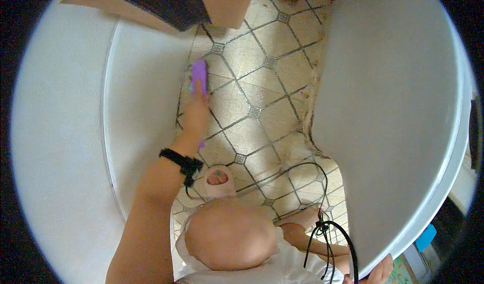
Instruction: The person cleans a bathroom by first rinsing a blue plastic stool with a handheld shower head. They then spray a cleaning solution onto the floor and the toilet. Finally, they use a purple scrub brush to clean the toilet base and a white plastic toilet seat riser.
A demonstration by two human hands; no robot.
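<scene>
My left hand (pixel 198 102) reaches down along the left side of the floor, its fingers on a purple scrubber (pixel 199 70). The scrubber is blurred and lies against the tiled floor (pixel 261 87), close to the foot of the left wall. A small purple bit (pixel 201 145) shows beside my wrist and may be part of it. A black strap with a small device (pixel 185 165) circles my left wrist. At the bottom right my right hand (pixel 382 270) grips the edge of a smooth white panel (pixel 378 95); part of that hand is cut off by the frame.
The white wall (pixel 143 95) stands at left. Brown furniture (pixel 227 4) with a dark face juts in above. Brown grime (pixel 311 129) lines the panel's foot. A black cable (pixel 325 182) crosses near my slippered foot (pixel 217 177) and bent knee (pixel 230 235). Outside the panel is a blue object (pixel 426 237).
</scene>
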